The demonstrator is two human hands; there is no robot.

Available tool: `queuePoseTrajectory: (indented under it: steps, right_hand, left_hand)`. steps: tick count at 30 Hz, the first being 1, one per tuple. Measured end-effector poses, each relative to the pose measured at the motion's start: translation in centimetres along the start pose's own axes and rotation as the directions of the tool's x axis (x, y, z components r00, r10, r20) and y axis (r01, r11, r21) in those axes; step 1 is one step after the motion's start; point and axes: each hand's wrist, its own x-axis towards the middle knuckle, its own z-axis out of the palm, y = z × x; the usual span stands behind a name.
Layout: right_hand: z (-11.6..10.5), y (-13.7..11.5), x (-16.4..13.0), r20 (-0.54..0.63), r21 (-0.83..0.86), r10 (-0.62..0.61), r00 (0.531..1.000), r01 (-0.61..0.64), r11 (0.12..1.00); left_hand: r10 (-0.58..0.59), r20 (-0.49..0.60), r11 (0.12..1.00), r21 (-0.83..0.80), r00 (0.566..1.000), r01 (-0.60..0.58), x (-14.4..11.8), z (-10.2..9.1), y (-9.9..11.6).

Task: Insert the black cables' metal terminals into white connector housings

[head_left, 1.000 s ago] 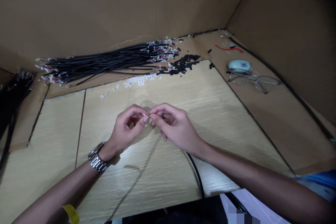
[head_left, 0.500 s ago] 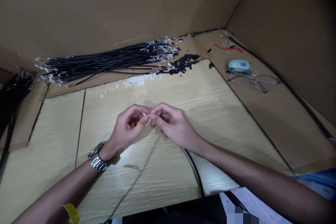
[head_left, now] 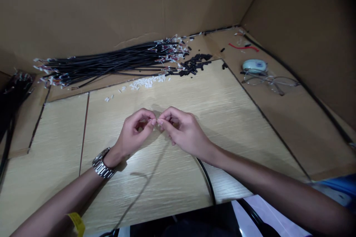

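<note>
1. Left hand (head_left: 133, 133) at centre frame, just left of the middle, thumb and forefinger pinched together on a tiny white connector (head_left: 154, 120); other fingers curled, metal watch (head_left: 102, 163) on the wrist.
2. Right hand (head_left: 182, 131) just right of centre, fingertips pinched tight and meeting the left hand's at the same small piece; exactly what sits between them too small to tell.
3. Black cable (head_left: 207, 179) running from under the right hand down toward the lower edge of the frame.
4. Both hands low over the light wooden board (head_left: 194, 92).
5. Bundle of black cables (head_left: 111, 63) lying across the upper left, against the cardboard wall (head_left: 111, 7).
6. Loose white connectors (head_left: 144, 82) just below that bundle; heap of short black pieces (head_left: 194, 64) to their right.
7. Eyeglasses (head_left: 271, 81) and a small pale oval object (head_left: 254, 66) at upper right, well apart from the hands.
</note>
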Motion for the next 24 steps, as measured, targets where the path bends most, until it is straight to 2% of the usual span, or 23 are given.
queuePoseTrajectory:
  steps: [11, 24]
  right_hand:
    - [-0.13, -0.14, -0.07, 0.002, -0.159, -0.119, 0.993, 0.118, 0.980]
    - [-0.20, -0.10, 0.05, -0.036, -0.178, -0.116, 0.993, 0.108, 0.978]
  left_hand:
    - [-0.029, -0.008, 0.999, -0.029, 1.000, 0.028, 0.06, -0.04, 0.11]
    - [-0.028, -0.027, 1.000, -0.014, 0.999, 0.028, 0.11, 0.07, 0.14]
